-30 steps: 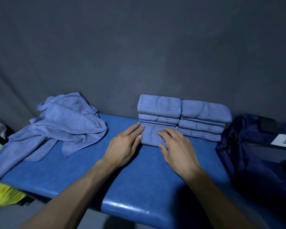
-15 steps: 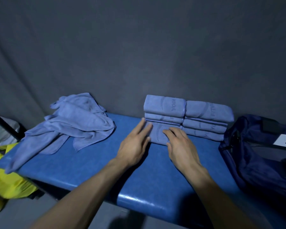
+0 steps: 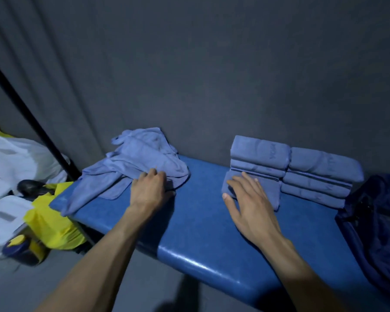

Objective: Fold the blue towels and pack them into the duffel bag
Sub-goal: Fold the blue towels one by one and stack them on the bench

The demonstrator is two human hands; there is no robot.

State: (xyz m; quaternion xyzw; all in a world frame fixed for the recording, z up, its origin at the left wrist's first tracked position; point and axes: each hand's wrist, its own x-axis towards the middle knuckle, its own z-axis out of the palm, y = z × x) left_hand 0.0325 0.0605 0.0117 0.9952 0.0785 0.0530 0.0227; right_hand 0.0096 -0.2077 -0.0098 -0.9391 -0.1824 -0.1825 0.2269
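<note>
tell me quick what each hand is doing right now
Left hand: fingers curled into the unfolded towel pile, gripping it.
Right hand: open, fingers flat on the folded towel.

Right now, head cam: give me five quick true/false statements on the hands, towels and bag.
1. The left hand is on the loose towel pile. True.
2. The right hand is lifting a towel off the bench. False: it lies flat on a folded towel that rests on the bench.
3. Folded towels are stacked against the back wall. True.
4. The bag sits left of the bench. False: it is at the right end.
5. Both hands touch the same towel. False: they are apart, on different towels.
</note>
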